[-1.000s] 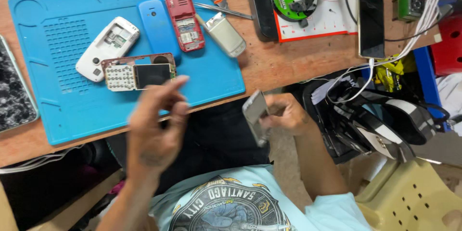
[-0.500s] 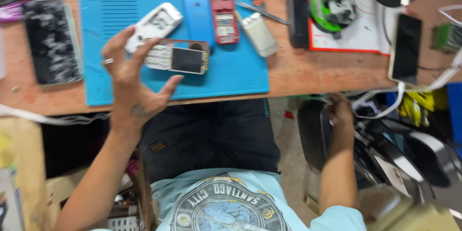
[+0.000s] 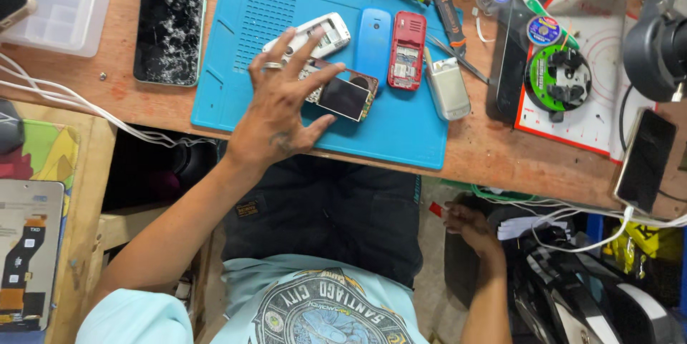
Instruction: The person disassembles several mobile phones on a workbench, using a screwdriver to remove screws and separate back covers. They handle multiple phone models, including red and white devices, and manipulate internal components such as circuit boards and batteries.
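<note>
The wooden workbench spans the upper part of the view and carries a blue rectangular silicone repair mat. Left of the mat lies a black smartphone with a shattered screen, and beyond it a clear plastic compartment box. Right of the mat, a white cutting sheet with red markings holds a green round spool holder. On the mat, in a row, lie a white phone housing, a blue phone back cover, a red opened keypad phone and a grey battery-shaped module. The left hand rests over the mat with fingers spread apart, fingertips touching a dismantled keypad phone with a small dark screen, which lies near the mat centre, just below the white housing. The right hand hangs below the bench edge beside a dark bag; its fingers are curled, and whether they grip anything cannot be told.
</note>
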`<control>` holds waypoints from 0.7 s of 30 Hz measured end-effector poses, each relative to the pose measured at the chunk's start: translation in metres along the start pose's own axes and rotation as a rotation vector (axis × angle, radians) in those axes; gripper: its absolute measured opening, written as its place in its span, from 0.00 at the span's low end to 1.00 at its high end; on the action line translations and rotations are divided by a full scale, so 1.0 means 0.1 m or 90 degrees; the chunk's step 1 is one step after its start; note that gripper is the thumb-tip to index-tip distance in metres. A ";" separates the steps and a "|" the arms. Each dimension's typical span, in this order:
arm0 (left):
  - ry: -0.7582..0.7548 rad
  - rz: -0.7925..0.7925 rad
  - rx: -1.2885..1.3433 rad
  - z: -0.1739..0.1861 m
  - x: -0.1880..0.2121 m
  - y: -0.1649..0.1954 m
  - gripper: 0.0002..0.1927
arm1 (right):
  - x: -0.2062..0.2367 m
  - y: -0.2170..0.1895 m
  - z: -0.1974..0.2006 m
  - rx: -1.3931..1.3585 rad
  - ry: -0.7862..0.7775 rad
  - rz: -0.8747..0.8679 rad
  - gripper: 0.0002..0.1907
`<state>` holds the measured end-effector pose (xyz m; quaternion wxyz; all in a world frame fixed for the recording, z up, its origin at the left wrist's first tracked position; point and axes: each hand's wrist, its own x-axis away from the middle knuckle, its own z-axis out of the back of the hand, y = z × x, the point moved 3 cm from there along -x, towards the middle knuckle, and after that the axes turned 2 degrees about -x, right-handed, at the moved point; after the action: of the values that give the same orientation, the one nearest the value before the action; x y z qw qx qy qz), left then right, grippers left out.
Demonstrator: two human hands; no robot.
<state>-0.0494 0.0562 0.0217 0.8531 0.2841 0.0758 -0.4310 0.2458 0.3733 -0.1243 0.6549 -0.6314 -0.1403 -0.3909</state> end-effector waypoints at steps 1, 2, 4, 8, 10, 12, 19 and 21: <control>-0.013 0.005 0.022 -0.01 -0.03 0.02 0.41 | 0.03 0.02 0.02 0.021 -0.040 0.006 0.24; -0.024 0.011 0.040 -0.01 -0.06 0.03 0.39 | 0.04 0.01 0.05 0.042 -0.083 0.014 0.25; -0.036 0.008 0.062 0.06 -0.09 0.03 0.35 | 0.13 -0.13 0.15 0.178 -0.076 -0.008 0.29; -0.036 0.008 0.077 0.15 -0.12 0.09 0.29 | 0.48 -0.69 0.21 0.245 -0.172 0.059 0.34; -0.033 0.020 0.091 0.17 -0.13 0.12 0.28 | 0.69 -1.06 0.13 0.283 -0.256 0.171 0.37; -0.024 0.026 0.115 0.20 -0.12 0.14 0.28 | 0.85 -1.48 0.01 0.355 -0.349 0.339 0.40; 0.047 0.095 0.176 0.25 -0.12 0.23 0.28 | 0.89 -2.67 -0.63 0.433 -0.288 0.652 0.31; 0.057 0.114 0.202 0.24 -0.10 0.25 0.28 | 0.74 -2.88 -0.86 0.440 -0.194 0.639 0.26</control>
<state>-0.0390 0.0618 0.0554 0.8281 0.4400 0.0193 -0.3469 0.0689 0.2978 0.1184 0.8974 -0.4210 -0.0365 0.1268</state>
